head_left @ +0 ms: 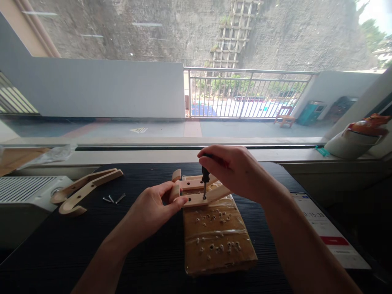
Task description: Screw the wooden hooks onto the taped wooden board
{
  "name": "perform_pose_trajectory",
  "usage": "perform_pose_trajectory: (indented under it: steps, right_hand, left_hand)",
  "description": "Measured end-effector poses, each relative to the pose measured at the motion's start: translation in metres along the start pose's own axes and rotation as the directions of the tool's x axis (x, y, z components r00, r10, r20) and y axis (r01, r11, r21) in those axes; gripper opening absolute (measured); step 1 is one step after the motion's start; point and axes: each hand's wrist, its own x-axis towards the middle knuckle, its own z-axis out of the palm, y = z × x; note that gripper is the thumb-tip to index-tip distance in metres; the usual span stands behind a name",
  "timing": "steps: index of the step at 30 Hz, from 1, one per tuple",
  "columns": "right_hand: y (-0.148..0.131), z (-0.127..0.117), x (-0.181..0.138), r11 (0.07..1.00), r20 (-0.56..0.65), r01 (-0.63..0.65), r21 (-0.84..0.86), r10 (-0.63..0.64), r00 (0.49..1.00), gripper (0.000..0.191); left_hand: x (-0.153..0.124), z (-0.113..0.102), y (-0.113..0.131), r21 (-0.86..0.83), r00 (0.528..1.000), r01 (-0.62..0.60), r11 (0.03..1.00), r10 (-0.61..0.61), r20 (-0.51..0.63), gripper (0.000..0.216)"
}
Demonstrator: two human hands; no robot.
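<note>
Pale wood makes up four hooks in all: two sit on the block and two lie aside on the black tabletop [147, 261]. The work looks partway along. On the brown, tape-wrapped block [219, 232], the near hook [197, 199] and the far hook [193, 185] lie side by side, and the one screwdriver [205, 178] stands nearly upright with its tip at a hole in the near hook. Whether a screw is already sunk there is too small to tell. Two dark holes show in each of these hooks; I cannot say which are filled.

The left hand [161, 199] has a narrow grip, thumb and fingers pinched on the curved end of the near hook. The right hand [234, 165] has its grip closed around the screwdriver's handle.

What seems left is at the left side: the spare hooks [78, 199], touching or nearly so at one end, and a few loose screws [120, 199], three or perhaps four, all untouched. Many small holes pock the block's bare part, too many to count surely. One phone [332, 241] lies at the right.
</note>
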Motion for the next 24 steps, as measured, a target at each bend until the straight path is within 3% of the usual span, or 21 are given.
perform_pose_trajectory:
  steps: [6, 13, 20, 24]
  right_hand:
    - [0.008, -0.002, 0.000, 0.992, -0.080, -0.091, -0.089, 0.084, 0.993, 0.026]
    - [-0.006, 0.000, -0.003, 0.999, -0.025, 0.038, -0.030, -0.038, 0.999, 0.016]
    - [0.009, -0.002, 0.000, 0.983, -0.117, -0.130, -0.131, 0.114, 0.986, 0.024]
    - [-0.001, 0.000, -0.001, 0.994, -0.025, -0.026, -0.103, 0.024, 0.999, 0.023]
  left_hand:
    - [0.002, 0.003, -0.002, -0.037, 1.000, 0.019, 0.999, -0.018, 0.024, 0.027]
    - [-0.001, 0.001, 0.001, -0.056, 0.999, 0.016, 0.998, -0.014, 0.044, 0.028]
    - [0.000, 0.001, -0.001, -0.036, 0.997, 0.035, 0.999, -0.032, 0.068, 0.027]
    - [0.000, 0.002, -0.001, -0.042, 0.999, 0.015, 0.999, -0.012, 0.053, 0.029]
